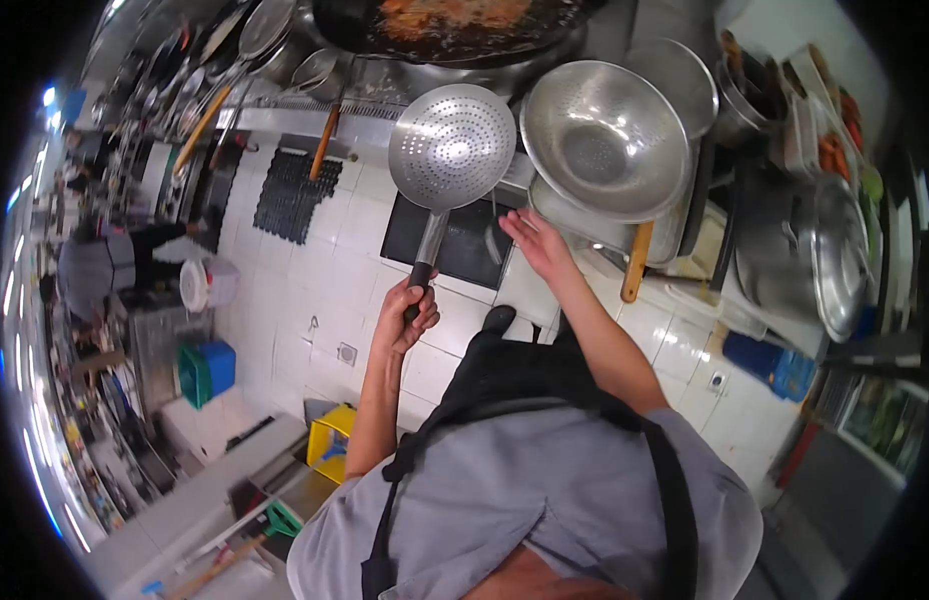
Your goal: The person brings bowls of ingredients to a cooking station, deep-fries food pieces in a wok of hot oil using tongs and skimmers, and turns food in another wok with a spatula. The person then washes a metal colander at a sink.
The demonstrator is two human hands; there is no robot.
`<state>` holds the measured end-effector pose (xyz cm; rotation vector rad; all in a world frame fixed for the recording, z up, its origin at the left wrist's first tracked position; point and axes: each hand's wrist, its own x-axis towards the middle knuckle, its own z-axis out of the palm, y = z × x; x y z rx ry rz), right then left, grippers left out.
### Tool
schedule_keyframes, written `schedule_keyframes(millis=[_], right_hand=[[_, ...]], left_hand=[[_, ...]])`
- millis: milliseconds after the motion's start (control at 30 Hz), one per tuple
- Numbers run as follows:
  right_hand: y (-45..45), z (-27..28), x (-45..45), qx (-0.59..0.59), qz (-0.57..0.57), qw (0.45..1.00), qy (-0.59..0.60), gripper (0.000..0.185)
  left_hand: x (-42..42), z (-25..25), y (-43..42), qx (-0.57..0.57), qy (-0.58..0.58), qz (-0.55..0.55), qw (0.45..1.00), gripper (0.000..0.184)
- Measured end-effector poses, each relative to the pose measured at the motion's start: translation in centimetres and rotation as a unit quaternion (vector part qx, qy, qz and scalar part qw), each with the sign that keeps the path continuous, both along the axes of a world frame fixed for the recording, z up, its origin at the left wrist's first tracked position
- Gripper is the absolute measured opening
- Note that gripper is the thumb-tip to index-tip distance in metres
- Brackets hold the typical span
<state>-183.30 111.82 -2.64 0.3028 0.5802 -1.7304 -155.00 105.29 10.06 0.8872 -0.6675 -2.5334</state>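
Observation:
My left hand is closed around the black grip of a large perforated metal skimmer, whose round, holed head points away from me. Below and to the left of a metal colander bowl, my right hand is held up with its fingers apart and nothing in it. A wok with orange-brown food in dark oil stands on the stove beyond the skimmer. The colander rests over a metal tray, and a wooden handle sticks out beneath it.
A lidded pot stands at the right. Long-handled strainers lie at the upper left. On the tiled floor are a black mat, a white bucket and a yellow container. Another person bends at the far left.

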Motion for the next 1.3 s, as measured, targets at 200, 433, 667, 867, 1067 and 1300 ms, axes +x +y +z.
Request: schedule_keyframes(millis=[200, 433, 667, 867, 1067, 1300], right_hand=[[-7.6, -0.1, -1.5, 0.003, 0.108, 0.983, 0.150, 0.028], [-0.6, -4.1, 2.5, 0.124, 0.323, 0.884, 0.313, 0.035], [6.9, -16.9, 5.6, 0.250, 0.617, 0.623, 0.410, 0.028], [6.5, -29.8, 3.6, 0.344, 0.646, 0.496, 0.467, 0.031], [4.3, -49.9, -2.2, 0.335, 0.614, 0.371, 0.611, 0.031], [-1.4, -68.0, -7.5, 0.400, 0.589, 0.184, 0.678, 0.047]], left_hand=[[-0.5, -0.1, 3.6, -0.023, -0.011, 0.096, 0.995, 0.044], [12.8, 0.8, 10.8, -0.032, -0.044, 0.224, 0.973, 0.051], [26.2, -6.7, 16.3, 0.032, -0.179, 0.321, 0.930, 0.047], [32.1, -16.6, 21.1, 0.161, -0.222, 0.383, 0.882, 0.048], [32.3, -25.5, 26.5, 0.255, -0.264, 0.464, 0.807, 0.050], [31.2, -34.6, 27.8, 0.342, -0.259, 0.502, 0.751, 0.049]])
